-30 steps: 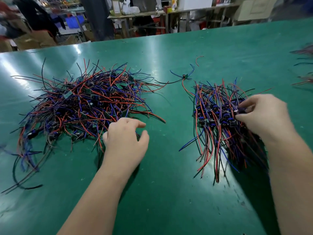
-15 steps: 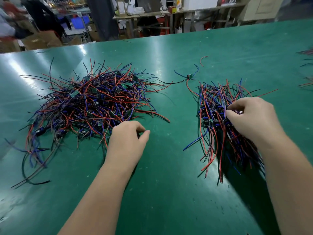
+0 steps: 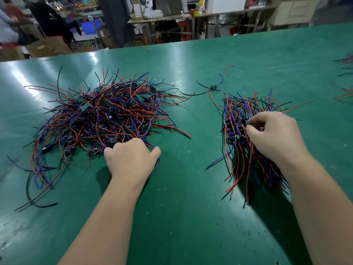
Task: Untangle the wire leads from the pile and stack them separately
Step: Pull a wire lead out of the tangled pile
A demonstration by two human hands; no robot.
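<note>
stack (image 3: 238, 111) half hidden under right hand (image 3: 275, 136), seemingly pinching.

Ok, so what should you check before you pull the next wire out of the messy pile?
1. Is the left hand at the near edge of the tangled pile? Ok.
2. Are its fingers gripping just one lead? Cannot tell, they curl under out of sight.
3. Is the right hand free to help? Not ok, it pinches into the sorted stack.
4. Is the sorted stack apart from the tangled pile? Ok, bare table lies between them.
5. Is every lead gathered? Not ok, one loose lead lies alone behind the stack.
</note>
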